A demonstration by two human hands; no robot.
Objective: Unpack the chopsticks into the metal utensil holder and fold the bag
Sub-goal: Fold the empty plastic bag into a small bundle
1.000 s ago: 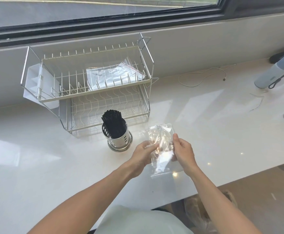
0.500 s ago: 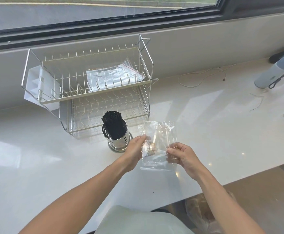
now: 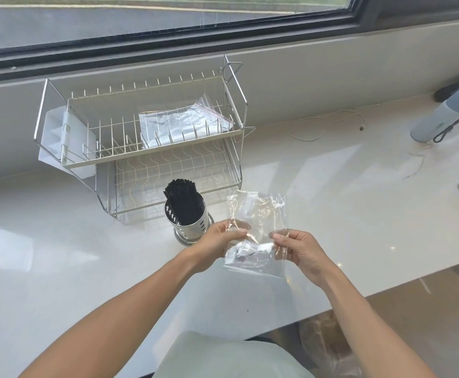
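The clear plastic bag (image 3: 255, 236) is held above the worktop (image 3: 332, 192) near its front edge, with bare surface open to the right and toward the front left corner. The left hand (image 3: 220, 241) pinches the bag's left side and the right hand (image 3: 296, 249) pinches its right side, each grip closed on the film at about mid-height; the bag's upper part stands above the fingers and its lower part hangs below. Black chopsticks (image 3: 182, 200) stand in the metal utensil holder (image 3: 187, 222), just left of the left hand and in front of the wire dish rack (image 3: 146, 132). A bottle (image 3: 441, 118) lies toward the far right edge; its label is perhaps printed, but unreadable.
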